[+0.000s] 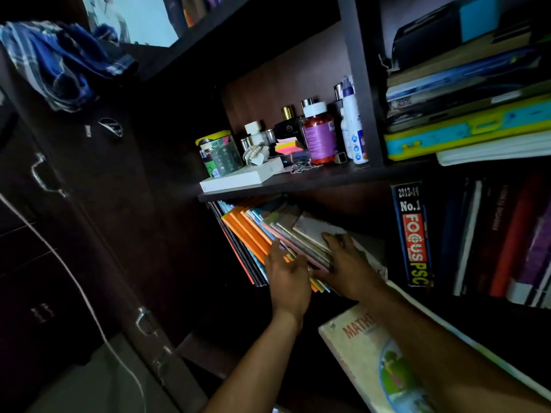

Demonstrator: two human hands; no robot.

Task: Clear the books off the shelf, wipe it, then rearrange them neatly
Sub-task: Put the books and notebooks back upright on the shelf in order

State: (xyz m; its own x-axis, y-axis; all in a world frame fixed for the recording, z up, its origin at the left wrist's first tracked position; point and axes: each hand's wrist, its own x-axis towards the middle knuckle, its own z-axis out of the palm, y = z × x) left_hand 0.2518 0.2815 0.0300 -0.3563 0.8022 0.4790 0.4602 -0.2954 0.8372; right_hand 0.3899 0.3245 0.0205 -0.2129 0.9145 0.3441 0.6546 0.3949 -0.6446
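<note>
1. The left hand (286,272) is seen with its fingers spread and lightly bent against the outer edges of a leaning row of books (268,234); nothing is clamped in it.
2. The right hand (347,263) is laid flat, fingers extended, on the pale cover of the topmost book (316,228) of that row, the fingertips reaching toward the book's upper part.
3. The row is held in the left compartment of the lower shelf, directly under a shelf board (298,183); the books are tilted together, their long axes slanting from upper left down to lower right, with orange covers (247,231) showing near the left end.
4. Dark open room is left to the row's left, between the outermost dark book and the compartment's side.
5. To the right, a thick upright volume lettered "FOCUS PSC" (413,234) is stood just beside the hands, followed by further upright spines (501,239).
6. On the board above, a white box (241,177), a patterned tin (217,153), an amber pill bottle (319,135) and white bottles (353,123) are crowded together.
7. A large book lettered "MATHE" (363,347) is lying under the right forearm at lower right.
8. Flat-stacked books (465,114) are piled in the upper right compartment.
9. A blue checked cloth (56,64) is draped over the cupboard at upper left.
</note>
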